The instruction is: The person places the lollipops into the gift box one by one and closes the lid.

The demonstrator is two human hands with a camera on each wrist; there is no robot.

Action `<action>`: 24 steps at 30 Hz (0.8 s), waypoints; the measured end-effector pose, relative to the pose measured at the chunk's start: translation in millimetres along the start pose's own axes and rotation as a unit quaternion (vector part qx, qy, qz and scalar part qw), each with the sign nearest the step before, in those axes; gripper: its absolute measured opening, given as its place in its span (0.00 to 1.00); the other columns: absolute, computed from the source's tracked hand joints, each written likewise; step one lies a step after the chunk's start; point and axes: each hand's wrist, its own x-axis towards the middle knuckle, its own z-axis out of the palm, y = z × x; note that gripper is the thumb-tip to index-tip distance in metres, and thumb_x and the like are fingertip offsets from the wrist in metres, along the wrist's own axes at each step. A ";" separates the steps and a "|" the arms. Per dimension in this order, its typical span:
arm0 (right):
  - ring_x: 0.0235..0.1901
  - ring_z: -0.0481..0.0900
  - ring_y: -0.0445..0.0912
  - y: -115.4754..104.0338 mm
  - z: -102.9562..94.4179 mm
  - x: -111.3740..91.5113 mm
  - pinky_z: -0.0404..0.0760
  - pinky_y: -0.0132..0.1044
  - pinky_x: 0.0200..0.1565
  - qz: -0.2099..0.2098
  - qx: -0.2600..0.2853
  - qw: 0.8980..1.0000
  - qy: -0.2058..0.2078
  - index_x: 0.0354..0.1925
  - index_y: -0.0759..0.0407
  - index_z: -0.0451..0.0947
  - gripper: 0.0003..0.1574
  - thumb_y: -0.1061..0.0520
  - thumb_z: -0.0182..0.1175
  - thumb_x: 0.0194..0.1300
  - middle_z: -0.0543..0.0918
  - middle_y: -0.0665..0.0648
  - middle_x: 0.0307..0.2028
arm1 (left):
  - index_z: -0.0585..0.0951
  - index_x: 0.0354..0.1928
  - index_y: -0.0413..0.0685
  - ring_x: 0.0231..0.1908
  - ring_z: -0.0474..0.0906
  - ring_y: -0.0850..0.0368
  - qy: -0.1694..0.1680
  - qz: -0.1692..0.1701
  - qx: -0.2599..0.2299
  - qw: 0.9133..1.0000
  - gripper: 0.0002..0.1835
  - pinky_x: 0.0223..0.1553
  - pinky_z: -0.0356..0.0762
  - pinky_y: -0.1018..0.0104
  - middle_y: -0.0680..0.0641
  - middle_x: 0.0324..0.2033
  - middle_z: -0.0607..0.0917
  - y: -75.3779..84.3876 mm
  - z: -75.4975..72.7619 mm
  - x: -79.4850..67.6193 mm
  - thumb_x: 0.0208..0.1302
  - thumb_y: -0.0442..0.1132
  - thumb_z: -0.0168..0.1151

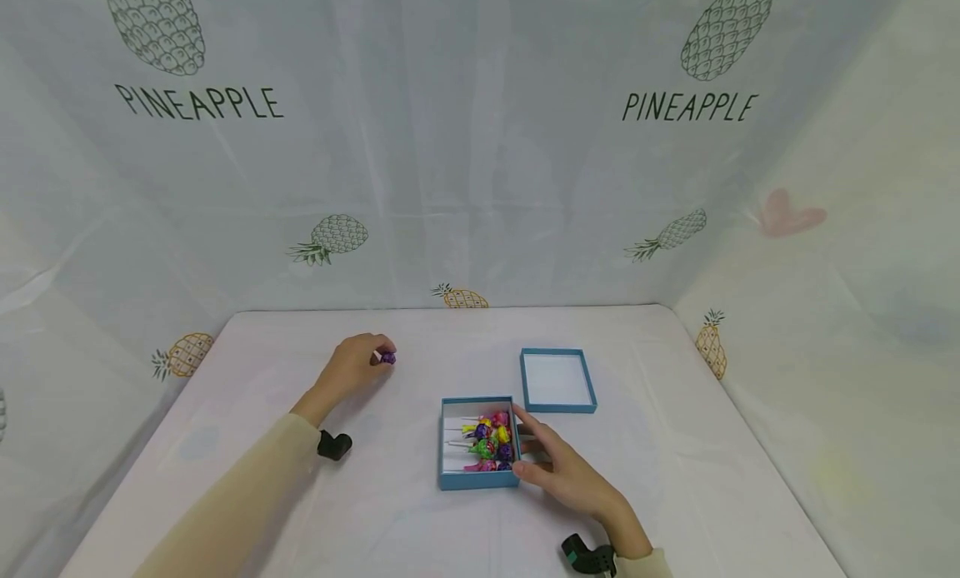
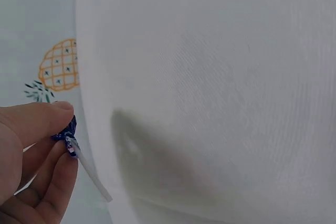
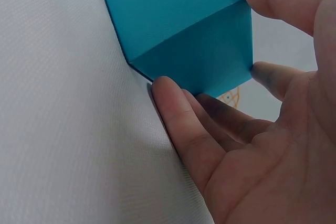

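Raised over the left part of the table, my left hand pinches a lollipop in a shiny dark purple-blue wrapper. In the left wrist view the lollipop sits between thumb and fingers, its white stick pointing down and right. My right hand grips the right side of a blue box, thumb near the front corner and a finger at the back corner. Several lollipops in bright wrappers lie in the box, sticks pointing left. The right wrist view shows fingertips against the box's blue outer wall.
A blue-rimmed lid lies inside up behind the box, to the right. The white cloth-covered table meets a pineapple-print curtain at its back edge. Black wrist cameras hang from both wrists.
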 end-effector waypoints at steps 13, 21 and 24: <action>0.68 0.74 0.56 -1.5 0.6 -1.4 0.78 0.56 0.66 0.000 0.000 1.000 0.004 0.85 0.38 0.51 0.50 0.45 0.65 0.76 0.67 0.62 0.77 | 0.88 0.51 0.47 0.36 0.80 0.61 0.003 0.063 -0.011 0.998 0.14 0.43 0.81 0.60 0.54 0.40 0.87 49.2 -6.2 -15.4 0.64 0.34 0.77; 0.68 0.74 0.58 -6.4 -0.3 -2.8 0.78 0.58 0.66 -0.005 0.010 1.000 0.000 0.85 0.39 0.51 0.50 0.46 0.65 0.76 0.66 0.64 0.77 | 0.88 0.50 0.54 0.37 0.80 0.65 -0.004 0.114 -0.014 0.993 0.13 0.42 0.82 0.65 0.59 0.41 0.86 84.0 -12.2 -27.5 0.64 0.37 0.78; 0.68 0.74 0.57 -6.2 -0.2 -2.7 0.78 0.57 0.65 -0.006 0.007 1.000 0.000 0.85 0.40 0.51 0.50 0.46 0.65 0.77 0.66 0.64 0.77 | 0.88 0.50 0.53 0.38 0.81 0.64 -0.011 0.121 -0.030 0.992 0.13 0.42 0.82 0.66 0.59 0.41 0.86 95.1 -12.7 -31.1 0.64 0.36 0.78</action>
